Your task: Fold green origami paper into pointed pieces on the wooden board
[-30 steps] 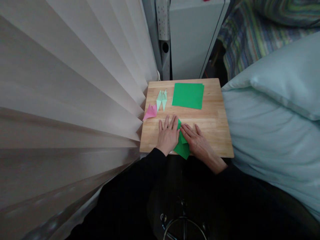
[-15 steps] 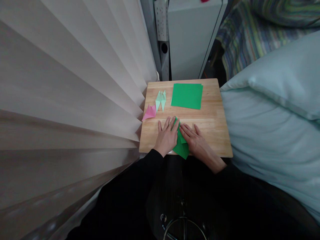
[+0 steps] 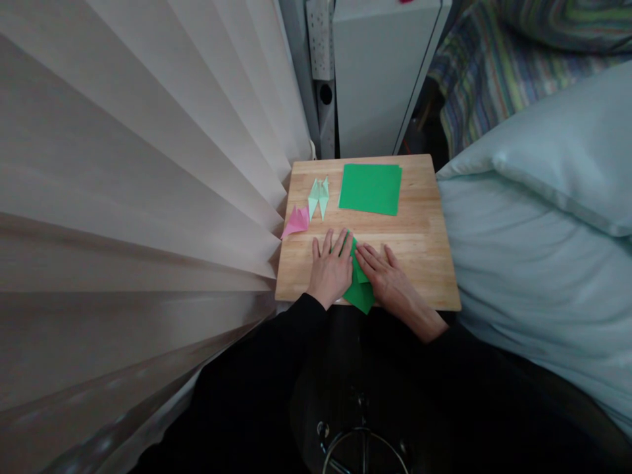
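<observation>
A folded sheet of green origami paper [image 3: 361, 293] lies at the near edge of the small wooden table, its lower corner reaching past the edge. My left hand [image 3: 332, 268] rests flat on its left side with the fingers spread. On its right side, my right hand [image 3: 388, 278] lies flat, fingers stretched out and thumb apart. Both hands cover part of the paper, so its full outline is hidden. Beyond my left hand sit a pink folded paper piece [image 3: 297, 221] and a pale green folded paper crane [image 3: 318, 197].
A stack of green paper [image 3: 370, 189] lies at the far side of the wooden table [image 3: 419, 243]. Pleated curtain [image 3: 197, 164] borders the left edge. A white cabinet [image 3: 380, 79] stands behind, and a bed with light blue bedding [image 3: 518, 250] is on the right.
My left hand's fingers have shifted very slightly on the green paper, and the whole view has moved a little. Otherwise both hands and the paper stay in place.
</observation>
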Action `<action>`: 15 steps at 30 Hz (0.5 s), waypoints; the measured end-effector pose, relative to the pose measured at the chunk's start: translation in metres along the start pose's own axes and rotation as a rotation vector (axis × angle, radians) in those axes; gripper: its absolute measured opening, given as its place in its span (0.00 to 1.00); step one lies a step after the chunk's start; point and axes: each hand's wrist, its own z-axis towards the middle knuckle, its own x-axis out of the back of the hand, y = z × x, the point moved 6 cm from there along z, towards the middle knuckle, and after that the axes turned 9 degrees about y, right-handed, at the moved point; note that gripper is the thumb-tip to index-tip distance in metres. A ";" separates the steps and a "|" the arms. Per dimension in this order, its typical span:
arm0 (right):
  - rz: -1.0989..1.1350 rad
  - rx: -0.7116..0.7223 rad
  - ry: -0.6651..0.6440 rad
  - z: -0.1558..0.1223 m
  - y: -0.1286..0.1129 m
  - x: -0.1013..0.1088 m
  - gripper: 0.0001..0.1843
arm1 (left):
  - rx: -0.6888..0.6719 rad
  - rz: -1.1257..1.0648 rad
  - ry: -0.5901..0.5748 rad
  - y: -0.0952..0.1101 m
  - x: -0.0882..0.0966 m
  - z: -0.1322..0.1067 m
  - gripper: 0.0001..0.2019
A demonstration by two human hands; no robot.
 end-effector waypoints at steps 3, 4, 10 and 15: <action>-0.005 -0.009 -0.009 0.000 -0.001 0.000 0.37 | 0.001 0.002 0.000 0.000 -0.001 0.000 0.30; -0.005 -0.012 -0.012 0.000 -0.001 0.000 0.37 | -0.002 0.004 -0.001 0.000 -0.002 0.000 0.30; 0.003 -0.014 -0.019 0.002 -0.002 0.002 0.36 | -0.020 0.002 -0.029 -0.002 -0.003 0.000 0.29; 0.006 -0.014 -0.019 0.002 -0.002 0.004 0.34 | -0.028 -0.004 -0.014 -0.005 0.000 -0.001 0.29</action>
